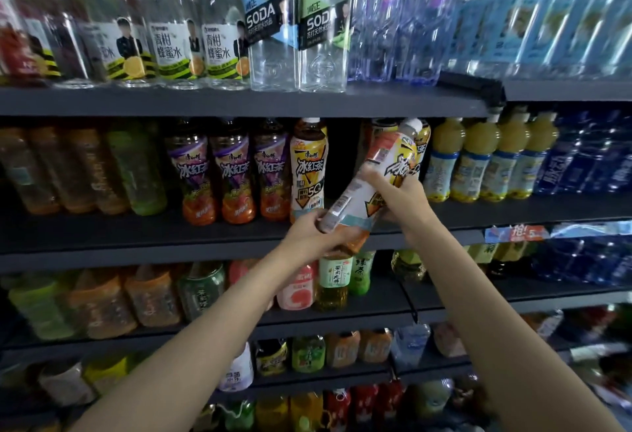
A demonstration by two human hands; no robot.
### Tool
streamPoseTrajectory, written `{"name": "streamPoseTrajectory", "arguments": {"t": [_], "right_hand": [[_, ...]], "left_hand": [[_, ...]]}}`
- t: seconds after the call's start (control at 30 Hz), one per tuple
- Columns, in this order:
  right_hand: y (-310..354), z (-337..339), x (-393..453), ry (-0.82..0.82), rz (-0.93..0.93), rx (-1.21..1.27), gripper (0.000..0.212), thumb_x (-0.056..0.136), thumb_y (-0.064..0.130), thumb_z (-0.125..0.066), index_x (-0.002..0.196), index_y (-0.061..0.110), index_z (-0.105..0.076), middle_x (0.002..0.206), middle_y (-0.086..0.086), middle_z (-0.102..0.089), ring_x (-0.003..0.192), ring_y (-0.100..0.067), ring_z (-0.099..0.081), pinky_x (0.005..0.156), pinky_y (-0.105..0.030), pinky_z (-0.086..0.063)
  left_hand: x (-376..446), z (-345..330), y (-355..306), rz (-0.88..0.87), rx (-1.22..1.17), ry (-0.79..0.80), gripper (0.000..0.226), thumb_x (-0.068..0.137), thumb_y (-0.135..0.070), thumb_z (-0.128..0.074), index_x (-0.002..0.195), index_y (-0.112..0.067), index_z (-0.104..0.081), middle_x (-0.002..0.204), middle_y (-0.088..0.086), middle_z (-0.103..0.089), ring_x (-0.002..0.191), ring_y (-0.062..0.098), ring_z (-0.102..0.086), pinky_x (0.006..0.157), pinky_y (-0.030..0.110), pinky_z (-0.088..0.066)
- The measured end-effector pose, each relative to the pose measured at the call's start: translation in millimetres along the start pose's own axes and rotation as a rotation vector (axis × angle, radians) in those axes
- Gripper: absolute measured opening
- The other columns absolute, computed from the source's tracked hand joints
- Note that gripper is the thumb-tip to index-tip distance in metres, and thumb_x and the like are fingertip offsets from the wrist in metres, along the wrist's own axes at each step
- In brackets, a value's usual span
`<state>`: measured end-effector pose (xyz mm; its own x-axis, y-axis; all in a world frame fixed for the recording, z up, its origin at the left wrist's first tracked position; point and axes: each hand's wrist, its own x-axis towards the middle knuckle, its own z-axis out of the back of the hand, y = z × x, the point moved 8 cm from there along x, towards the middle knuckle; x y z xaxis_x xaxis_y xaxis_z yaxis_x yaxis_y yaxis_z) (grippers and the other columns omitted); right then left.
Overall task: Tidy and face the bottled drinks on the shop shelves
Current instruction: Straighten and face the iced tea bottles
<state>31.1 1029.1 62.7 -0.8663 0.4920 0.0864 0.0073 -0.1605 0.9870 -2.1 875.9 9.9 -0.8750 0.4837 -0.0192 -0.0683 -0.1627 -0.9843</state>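
A yellow and white iced tea bottle (371, 176) is tilted, its white cap leaning up and to the right, in front of the second shelf (239, 233). My left hand (313, 235) grips its base from below. My right hand (398, 192) holds its middle from the right side. An identical iced tea bottle (307, 168) stands upright on the shelf just to the left. A dark gap in the row shows between that bottle and the tilted one.
Purple iced tea bottles (232, 171) stand left of the gap, yellow juice bottles (478, 158) to the right. Clear soda bottles (297, 31) fill the top shelf. Green tea bottles (333, 281) stand on the shelf below my hands.
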Motion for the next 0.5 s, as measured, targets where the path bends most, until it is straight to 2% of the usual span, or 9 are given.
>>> {"name": "streamPoseTrajectory", "arguments": {"t": [0.07, 0.1, 0.17, 0.23, 0.3, 0.4, 0.47, 0.5], "right_hand": [[-9.1, -3.4, -6.9, 0.03, -0.097, 0.081, 0.034, 0.082, 0.045, -0.068, 0.085, 0.015, -0.054, 0.108, -0.018, -0.066, 0.099, -0.035, -0.065, 0.082, -0.05, -0.056], [-16.1, -7.8, -10.1, 0.066, -0.167, 0.217, 0.027, 0.086, 0.037, -0.066, 0.088, 0.013, -0.055, 0.11, -0.019, -0.066, 0.095, -0.031, -0.066, 0.078, -0.046, -0.058], [-29.2, -23.4, -18.9, 0.159, -0.345, 0.552, 0.031, 0.088, 0.03, -0.065, 0.103, 0.004, -0.058, 0.112, -0.022, -0.064, 0.094, -0.03, -0.065, 0.07, -0.042, -0.059], [-35.0, -37.7, -29.5, 0.217, -0.478, 0.8, 0.046, 0.087, 0.031, -0.065, 0.116, -0.003, -0.055, 0.116, -0.025, -0.062, 0.1, -0.033, -0.062, 0.071, -0.044, -0.055], [-37.2, -40.2, -34.4, 0.21, -0.516, 0.891, 0.052, 0.087, 0.032, -0.065, 0.12, -0.006, -0.053, 0.115, -0.026, -0.06, 0.103, -0.034, -0.06, 0.075, -0.044, -0.052], [-35.1, -33.9, -35.7, 0.173, -0.493, 0.899, 0.06, 0.078, 0.025, -0.072, 0.125, -0.006, -0.05, 0.118, -0.025, -0.06, 0.108, -0.034, -0.06, 0.073, -0.047, -0.053], [-30.4, -29.4, -37.6, 0.161, -0.453, 0.864, 0.061, 0.074, 0.021, -0.076, 0.124, -0.004, -0.05, 0.116, -0.024, -0.062, 0.107, -0.034, -0.061, 0.073, -0.047, -0.055], [-28.4, -25.3, -36.7, 0.146, -0.411, 0.813, 0.055, 0.076, 0.02, -0.074, 0.12, -0.003, -0.05, 0.113, -0.022, -0.064, 0.103, -0.032, -0.063, 0.072, -0.045, -0.056]], "left_hand": [[-8.3, 18.0, -15.5, -0.131, 0.218, -0.215, 0.065, 0.059, -0.037, -0.086, 0.112, -0.018, -0.054, 0.109, -0.001, -0.061, 0.1, 0.015, -0.059, 0.089, 0.034, -0.05], [-15.2, 25.7, -26.9, -0.228, 0.319, -0.312, 0.062, 0.062, -0.032, -0.085, 0.114, -0.018, -0.053, 0.109, -0.002, -0.055, 0.102, 0.014, -0.055, 0.087, 0.03, -0.046], [-29.8, 32.9, -53.4, -0.451, 0.49, -0.409, 0.065, 0.064, -0.027, -0.083, 0.121, -0.017, -0.052, 0.11, -0.003, -0.045, 0.106, 0.014, -0.045, 0.087, 0.025, -0.036], [-39.9, 32.5, -69.7, -0.594, 0.556, -0.378, 0.069, 0.065, -0.025, -0.083, 0.125, -0.019, -0.05, 0.115, -0.003, -0.045, 0.11, 0.014, -0.04, 0.092, 0.025, -0.033], [-42.6, 33.7, -73.5, -0.599, 0.437, -0.292, 0.071, 0.067, -0.024, -0.083, 0.127, -0.021, -0.045, 0.121, -0.007, -0.048, 0.113, 0.009, -0.043, 0.095, 0.02, -0.035], [-42.6, 38.6, -66.5, -0.461, 0.194, -0.188, 0.058, 0.072, -0.022, -0.079, 0.12, -0.023, -0.046, 0.113, -0.011, -0.053, 0.107, 0.006, -0.051, 0.08, 0.004, -0.041], [-41.8, 40.1, -62.5, -0.406, 0.251, -0.156, 0.055, 0.073, -0.023, -0.079, 0.119, -0.021, -0.048, 0.112, -0.009, -0.054, 0.105, 0.007, -0.052, 0.076, 0.006, -0.042], [-40.7, 40.0, -60.9, -0.391, 0.33, -0.139, 0.059, 0.072, -0.025, -0.079, 0.121, -0.019, -0.047, 0.113, -0.008, -0.053, 0.106, 0.008, -0.051, 0.078, 0.011, -0.042]]}}
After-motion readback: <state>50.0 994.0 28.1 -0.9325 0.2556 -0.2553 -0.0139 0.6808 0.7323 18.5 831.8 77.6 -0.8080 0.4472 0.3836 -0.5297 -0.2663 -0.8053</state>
